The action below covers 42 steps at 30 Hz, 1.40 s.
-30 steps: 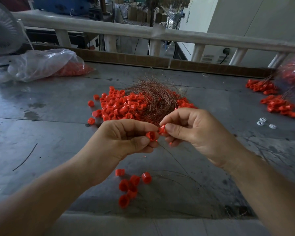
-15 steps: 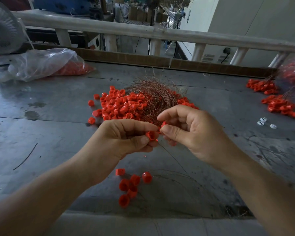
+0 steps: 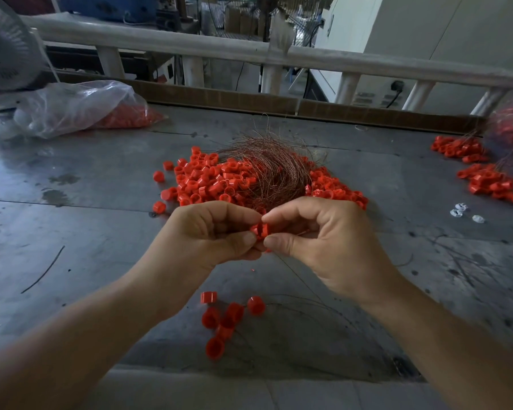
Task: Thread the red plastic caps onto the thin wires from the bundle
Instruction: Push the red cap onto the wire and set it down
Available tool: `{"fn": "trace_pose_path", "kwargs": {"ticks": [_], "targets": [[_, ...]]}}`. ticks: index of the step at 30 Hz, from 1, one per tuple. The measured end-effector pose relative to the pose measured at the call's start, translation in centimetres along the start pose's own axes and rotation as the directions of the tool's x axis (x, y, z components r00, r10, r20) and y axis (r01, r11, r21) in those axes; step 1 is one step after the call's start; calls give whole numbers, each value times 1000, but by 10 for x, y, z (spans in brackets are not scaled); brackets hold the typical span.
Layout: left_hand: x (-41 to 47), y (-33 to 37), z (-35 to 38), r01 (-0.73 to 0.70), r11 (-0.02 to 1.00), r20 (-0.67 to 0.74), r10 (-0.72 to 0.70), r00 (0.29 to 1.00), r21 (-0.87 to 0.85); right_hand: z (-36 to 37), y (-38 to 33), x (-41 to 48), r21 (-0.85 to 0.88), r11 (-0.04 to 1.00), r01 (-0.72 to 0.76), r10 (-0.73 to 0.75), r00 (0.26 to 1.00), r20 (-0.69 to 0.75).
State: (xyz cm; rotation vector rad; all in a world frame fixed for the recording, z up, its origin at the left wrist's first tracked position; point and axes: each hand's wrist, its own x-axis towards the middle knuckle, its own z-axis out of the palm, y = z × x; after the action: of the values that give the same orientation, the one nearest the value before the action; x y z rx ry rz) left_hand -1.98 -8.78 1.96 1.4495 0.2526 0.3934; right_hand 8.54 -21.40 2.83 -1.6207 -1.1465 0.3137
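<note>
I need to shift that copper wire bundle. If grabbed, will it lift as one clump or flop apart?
Probably floppy: the wire bundle is a loose curl of hair-thin strands. Likely it lifts as a tangle, snagging red caps it lies over. Seemingly light for its bulk, being mostly gaps.

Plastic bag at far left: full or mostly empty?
Mostly empty: the plastic bag lies slack, red caps filling only its right end.

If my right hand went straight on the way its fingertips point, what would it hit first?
Right hand points at the left hand; the red cap pinched between them comes first, though depth is unclear.
</note>
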Motion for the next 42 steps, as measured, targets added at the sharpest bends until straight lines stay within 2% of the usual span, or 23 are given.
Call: {"fn": "trace_pose_path", "kwargs": {"ticks": [12, 21, 27, 33, 42], "targets": [[0, -2, 2, -10, 993, -1, 11, 1000, 121, 2, 2, -1, -164, 985, 45, -49, 999, -19], [-1, -1, 0, 26, 996, 70, -32, 997, 85, 1, 1, -2, -159, 986, 55, -56, 998, -5], [-3, 2, 2, 34, 999, 82, -32, 996, -18, 1, 1, -4, -146, 985, 92, -100, 993, -54], [-3, 1, 1, 51, 999, 101, -50, 994, -13, 1, 2, -3, -165, 976, 139, -147, 989, -33], [-4, 0, -3, 25, 999, 153, -20, 988, -31, -3, 3, -1, -48, 978, 201, -202, 979, 2]]}}
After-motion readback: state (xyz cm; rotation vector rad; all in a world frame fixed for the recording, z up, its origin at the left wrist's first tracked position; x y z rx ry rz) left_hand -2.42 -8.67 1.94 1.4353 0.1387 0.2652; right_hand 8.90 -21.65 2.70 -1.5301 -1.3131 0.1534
